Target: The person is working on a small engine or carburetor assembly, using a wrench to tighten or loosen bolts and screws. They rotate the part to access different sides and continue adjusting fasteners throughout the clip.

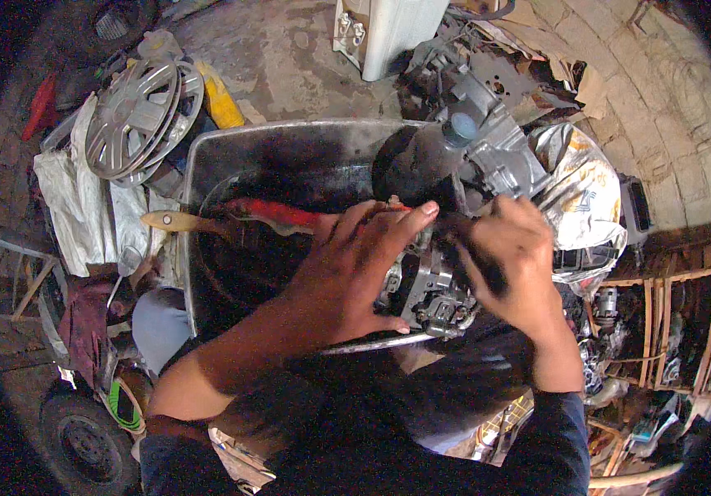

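Note:
A metal engine part (436, 296) with silvery fittings rests at the front right of a dark, deep metal basin (306, 125). My left hand (343, 269) spans its left side, the thumb at its near edge and the fingers reaching over its far side. Curled closed, my right hand (514, 264) is at the part's right; what lies inside its fingers is dark and hidden. A long red object (277, 213) passes under my left fingers. Across the basin's left rim lies a brush with a wooden handle (169, 221), its far end in shadow.
A large grey engine casing (500, 153) stands at the back right beside a white printed sack (579, 186). Silver wheel covers (134, 120) and pale sacking (83, 215) are at the left. A white box-like object (388, 37) stands behind; wooden shelving (649, 331) with parts is at the right.

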`<state>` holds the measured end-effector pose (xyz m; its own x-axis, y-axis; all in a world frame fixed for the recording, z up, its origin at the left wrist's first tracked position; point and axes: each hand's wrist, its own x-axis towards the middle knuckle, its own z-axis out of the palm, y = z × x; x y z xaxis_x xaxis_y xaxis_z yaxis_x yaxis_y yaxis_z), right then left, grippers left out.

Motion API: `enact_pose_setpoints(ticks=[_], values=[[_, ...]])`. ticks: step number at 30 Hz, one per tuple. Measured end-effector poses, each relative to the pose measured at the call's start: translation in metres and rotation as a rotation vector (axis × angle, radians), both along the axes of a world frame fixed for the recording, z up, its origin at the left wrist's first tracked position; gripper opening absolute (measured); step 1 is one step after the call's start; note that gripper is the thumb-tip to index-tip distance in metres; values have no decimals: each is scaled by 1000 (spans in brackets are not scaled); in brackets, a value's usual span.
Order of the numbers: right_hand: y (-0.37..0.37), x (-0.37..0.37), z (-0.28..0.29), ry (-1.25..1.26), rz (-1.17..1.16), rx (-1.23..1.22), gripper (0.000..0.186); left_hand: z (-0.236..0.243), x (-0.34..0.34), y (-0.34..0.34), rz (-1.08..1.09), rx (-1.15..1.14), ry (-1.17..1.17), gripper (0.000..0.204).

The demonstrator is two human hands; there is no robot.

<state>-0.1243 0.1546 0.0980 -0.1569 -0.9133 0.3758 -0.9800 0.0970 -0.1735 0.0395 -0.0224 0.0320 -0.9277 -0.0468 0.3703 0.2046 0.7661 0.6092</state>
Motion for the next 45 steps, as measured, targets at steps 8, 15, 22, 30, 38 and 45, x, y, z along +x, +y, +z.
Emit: enact_pose_setpoints(ticks=[8,15,22,30,38,45], values=[[0,12,-6,17,5,59,29,1,-1,-1,4,14,17,132],[-1,20,3,82,-12,60,30,2,1,-1,-2,3,45,136],[-1,21,-1,5,3,16,25,8,4,2,20,-3,-35,138],[5,15,2,-46,-9,18,24,1,3,2,30,-13,-23,136],[8,4,2,-48,-197,-59,19,3,3,2,19,-27,-20,134],[18,5,9,-76,-250,-24,14,4,3,2,12,-38,18,130]])
